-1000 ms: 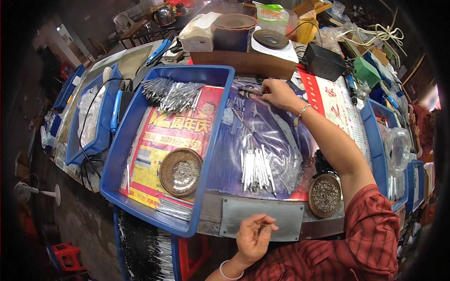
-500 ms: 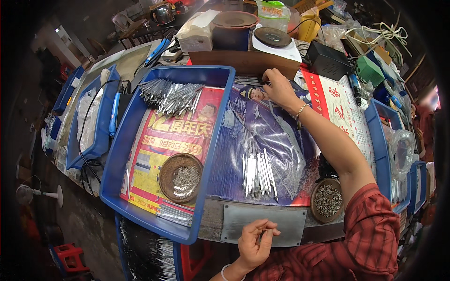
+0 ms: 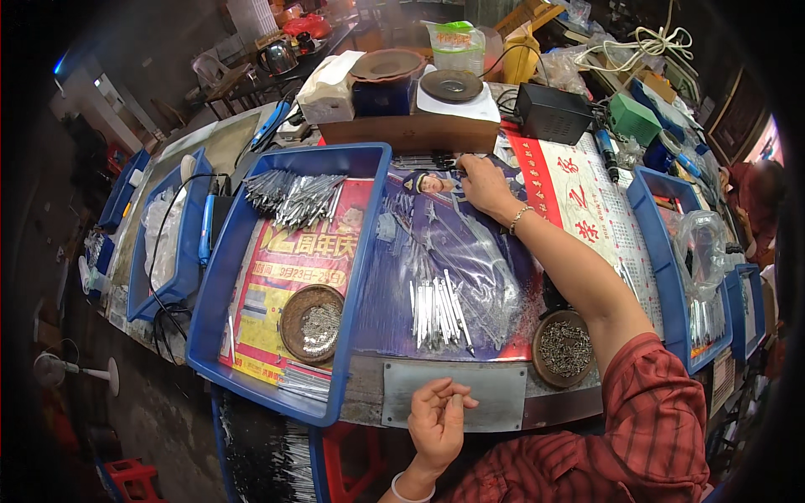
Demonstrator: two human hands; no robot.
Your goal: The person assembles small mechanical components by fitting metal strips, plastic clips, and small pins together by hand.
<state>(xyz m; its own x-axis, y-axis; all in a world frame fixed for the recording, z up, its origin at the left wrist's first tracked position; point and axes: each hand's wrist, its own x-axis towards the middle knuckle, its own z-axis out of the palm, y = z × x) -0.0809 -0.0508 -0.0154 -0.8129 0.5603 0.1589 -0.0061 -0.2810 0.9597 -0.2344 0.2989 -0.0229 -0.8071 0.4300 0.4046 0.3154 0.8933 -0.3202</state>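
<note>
- The left hand (image 3: 438,417) is near, low in the middle, by a flat grey metal plate (image 3: 490,401) at the edge of the worktop (image 3: 587,210). Its fingers are curled and pinched close, and they seem to hold one thin metal pin, but it is too small to be sure.
- A little farther, a loose bunch of thin metal pins (image 3: 438,308) lies on a see-through plastic sheet (image 3: 495,285). They look light, stiff and slippery, and maybe sharp at the tips. I think it is best to pinch one by its middle.
- On the right of the pins is a round brown dish of tiny metal bits (image 3: 564,347).
- On the left is a big blue tray (image 3: 220,277). It holds a second brown dish (image 3: 311,323) near, and a pile of grey metal rods (image 3: 293,195) far.
- Farther still, the right hand (image 3: 482,183) is stretched out. Its fingers press down on small things at the far edge of the sheet. I cannot tell if it grips anything.
- Farthest is a brown box (image 3: 411,130) with a black round dish on top.
</note>
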